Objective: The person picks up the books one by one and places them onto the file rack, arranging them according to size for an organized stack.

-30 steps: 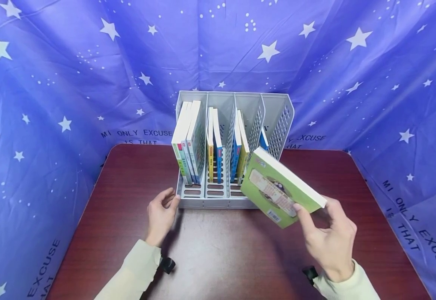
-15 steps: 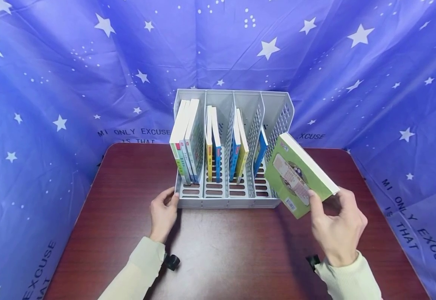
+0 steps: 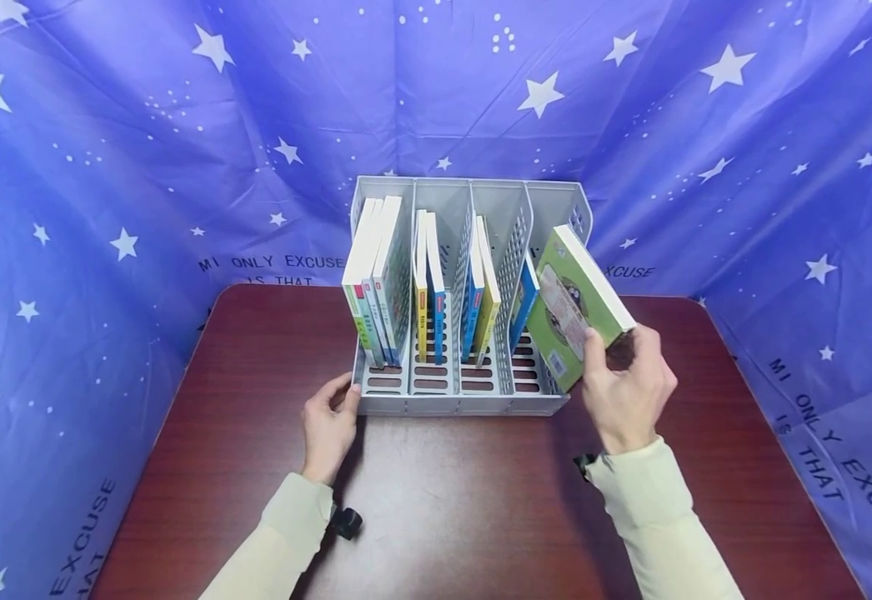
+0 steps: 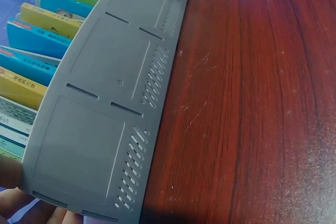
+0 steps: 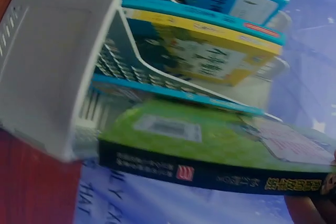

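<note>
My right hand (image 3: 627, 387) pinches a green book (image 3: 575, 302) with a dark spine by its near edge, thumb on the cover. The book leans at a tilt over the rightmost slot of a grey file rack (image 3: 481, 406), beside a thin blue book (image 3: 524, 304) standing there. In the right wrist view the green book (image 5: 173, 129) shows its barcode label and spine. My left hand (image 3: 329, 425) holds the rack's front left corner between thumb and fingers; in the left wrist view its fingertips sit at the end of the rack's front wall (image 4: 89, 145).
White-edged books (image 3: 376, 283) stand in the rack's left slot. A yellow book (image 3: 421, 317) and a blue one (image 3: 438, 325) share the second; a blue (image 3: 472, 308) and a yellow one (image 3: 487, 321) the third. Starry blue cloth (image 3: 436, 100) surrounds the brown table (image 3: 451, 508).
My right hand has carried the green book from in front of the rack out to the right, then forward and left over the rightmost slot. My left hand stays at the rack's corner.
</note>
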`<act>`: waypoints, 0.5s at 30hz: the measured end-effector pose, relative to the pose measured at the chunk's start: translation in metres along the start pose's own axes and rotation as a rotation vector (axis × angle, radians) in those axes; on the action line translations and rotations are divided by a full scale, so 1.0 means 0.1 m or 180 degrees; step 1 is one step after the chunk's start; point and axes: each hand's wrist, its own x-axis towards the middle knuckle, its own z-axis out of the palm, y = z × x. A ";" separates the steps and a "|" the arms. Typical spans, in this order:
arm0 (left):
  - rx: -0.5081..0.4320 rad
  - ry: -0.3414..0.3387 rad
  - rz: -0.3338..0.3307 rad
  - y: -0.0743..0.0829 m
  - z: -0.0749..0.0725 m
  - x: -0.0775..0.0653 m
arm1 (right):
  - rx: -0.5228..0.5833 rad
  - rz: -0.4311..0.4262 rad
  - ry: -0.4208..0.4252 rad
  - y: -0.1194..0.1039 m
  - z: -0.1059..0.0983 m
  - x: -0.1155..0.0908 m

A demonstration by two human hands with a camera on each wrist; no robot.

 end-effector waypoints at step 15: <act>-0.0413 0.0079 -0.0215 -0.04 0.04 0.00 | -0.0140 0.0158 -0.0061 0.30 0.68 -0.15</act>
